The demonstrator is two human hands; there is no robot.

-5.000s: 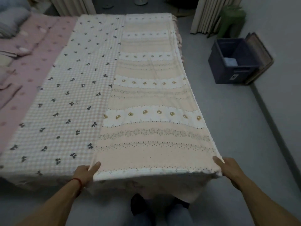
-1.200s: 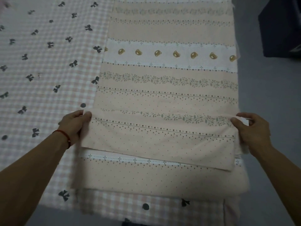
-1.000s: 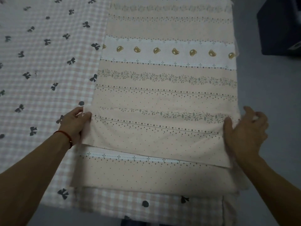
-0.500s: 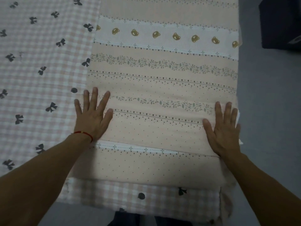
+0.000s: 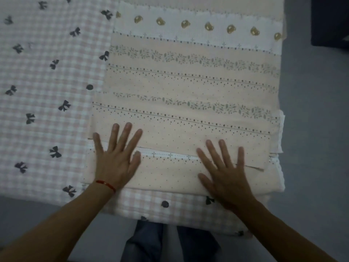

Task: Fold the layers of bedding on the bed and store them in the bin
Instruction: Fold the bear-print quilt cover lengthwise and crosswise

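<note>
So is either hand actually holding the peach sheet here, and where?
Nothing is held. The left hand and right hand lie flat, fingers spread, pressing on the folded peach sheet near its front edge.

a single head-mounted wide-angle camera looks steeply forward and down from above the near edge of the bed [image 5: 47,129], at close range. the frame takes in the peach patterned sheet [image 5: 188,82] across the centre and right, the checked bow-print sheet [image 5: 47,72] on the left, grey floor [image 5: 311,129] along the right side, and a dark bin [image 5: 330,21] cut off at the top right corner. both forearms enter from the bottom edge, with the left hand [image 5: 115,161] and right hand [image 5: 226,173] in the lower middle and the person's legs [image 5: 147,242] directly below the lens; no second view is supplied, so there is no overlap.
</note>
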